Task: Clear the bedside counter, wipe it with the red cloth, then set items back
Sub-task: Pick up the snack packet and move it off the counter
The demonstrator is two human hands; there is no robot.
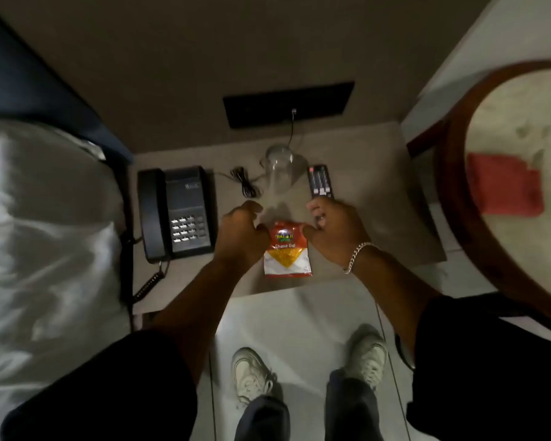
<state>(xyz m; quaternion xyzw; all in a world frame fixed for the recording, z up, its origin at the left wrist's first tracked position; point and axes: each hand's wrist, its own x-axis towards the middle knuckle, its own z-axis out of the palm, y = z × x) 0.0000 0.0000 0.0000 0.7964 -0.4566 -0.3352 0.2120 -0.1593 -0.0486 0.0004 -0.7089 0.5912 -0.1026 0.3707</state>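
Counter (pixel 379 198) w/ phone (pixel 178 211), glass (pixel 279 167), remote (pixel 320 181), snack pkt (pixel 287 249) on it; red cloth (pixel 503 189) on round table (pixel 452 173). My left hand (pixel 240 232) curled, empty, at pkt top; right hand (pixel 333 232) closing on remote end. Clearing step looks barely begun. Next: lift pkt + remote off.

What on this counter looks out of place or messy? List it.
Little stands out. A snack packet lies at the counter's front edge between both hands. A loose black cord sits bunched between the phone and the glass. No spills or damage show.
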